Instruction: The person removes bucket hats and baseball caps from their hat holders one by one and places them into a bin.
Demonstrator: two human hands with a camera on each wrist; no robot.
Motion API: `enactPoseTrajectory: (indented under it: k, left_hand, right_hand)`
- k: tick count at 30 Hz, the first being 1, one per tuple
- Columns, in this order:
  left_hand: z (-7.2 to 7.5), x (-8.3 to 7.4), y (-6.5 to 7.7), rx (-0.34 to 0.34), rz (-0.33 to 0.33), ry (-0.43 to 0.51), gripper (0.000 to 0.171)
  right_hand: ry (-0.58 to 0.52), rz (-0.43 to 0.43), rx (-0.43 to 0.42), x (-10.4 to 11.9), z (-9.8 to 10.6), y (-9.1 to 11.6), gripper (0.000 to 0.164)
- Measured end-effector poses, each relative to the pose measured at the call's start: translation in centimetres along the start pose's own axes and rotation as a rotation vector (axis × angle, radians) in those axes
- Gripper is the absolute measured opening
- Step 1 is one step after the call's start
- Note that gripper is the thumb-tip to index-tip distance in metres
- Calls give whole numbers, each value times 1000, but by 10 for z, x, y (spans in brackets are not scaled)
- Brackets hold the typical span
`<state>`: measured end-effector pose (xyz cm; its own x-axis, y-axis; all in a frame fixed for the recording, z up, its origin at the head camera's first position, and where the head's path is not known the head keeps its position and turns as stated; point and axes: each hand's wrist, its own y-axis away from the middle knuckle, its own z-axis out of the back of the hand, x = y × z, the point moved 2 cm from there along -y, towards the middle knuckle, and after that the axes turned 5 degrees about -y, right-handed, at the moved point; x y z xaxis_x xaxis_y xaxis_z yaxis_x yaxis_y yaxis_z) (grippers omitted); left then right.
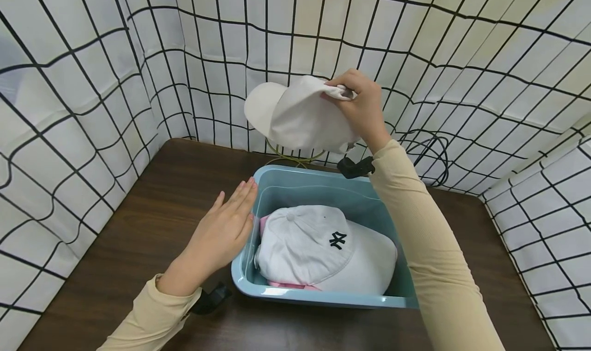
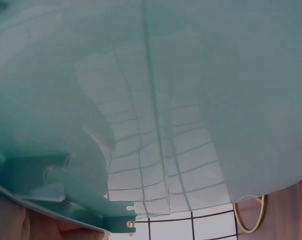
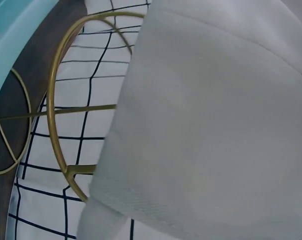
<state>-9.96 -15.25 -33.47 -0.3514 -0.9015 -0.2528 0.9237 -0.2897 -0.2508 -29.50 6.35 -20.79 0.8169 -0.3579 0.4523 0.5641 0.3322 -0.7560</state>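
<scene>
My right hand (image 1: 362,102) pinches the back edge of a white baseball cap (image 1: 309,115), lifted above the far side of a light blue plastic bin (image 1: 244,284); its brim points left. Close up in the right wrist view, the cap's white cloth (image 3: 206,120) fills most of the picture. Inside the bin lies another white baseball cap (image 1: 304,243) with a black emblem, brim to the right, over something pink (image 1: 288,286). My left hand (image 1: 221,233) lies with straight fingers along the bin's left rim. In the left wrist view, the bin's glossy wall (image 2: 191,100) hides most of that hand.
A gold wire stand (image 3: 53,100) with round rings is behind the bin, partly hidden by the lifted cap. Black grid panels (image 1: 221,48) over white sheeting enclose the dark wooden table (image 1: 152,212). A coiled black cable (image 1: 436,158) hangs at the back right.
</scene>
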Motion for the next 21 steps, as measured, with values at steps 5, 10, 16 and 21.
enactPoseTrajectory:
  k: [5,10,16,21]
  left_hand:
    - [1,-1,0,-2,-2,4,54]
    - [0,-1,-1,-6,-8,5,53]
    - [1,0,-1,-10,-8,9,54]
    - [1,0,-2,-10,-10,11,54]
  right_hand:
    - [-34,122,-36,9,8,5,14]
    - [-62,169,13,15,15,16,10]
    - [-67,217,117,21,16,34,13]
    - [-69,242,131,26,22,44,14]
